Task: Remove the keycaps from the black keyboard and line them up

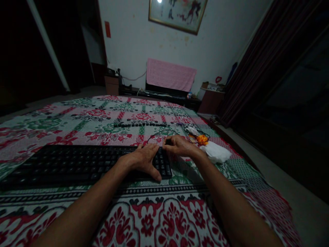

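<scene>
A black keyboard (77, 164) lies across a bed covered with a red and green floral blanket (164, 219). My left hand (142, 159) rests flat on the keyboard's right end, fingers stretched over the number keys, thumb near the front edge. My right hand (178, 144) is at the keyboard's far right corner with its fingers curled and pinched on something small and dark that I cannot make out. A thin black cable (159, 132) loops away from that corner.
A row of small black pieces (140, 125) lies further back on the blanket. To the right sit a white cloth (216, 152), an orange object (202, 139) and a small white item (192, 130). The bed's right edge drops to the floor. A pink-draped stand (169, 77) is against the wall.
</scene>
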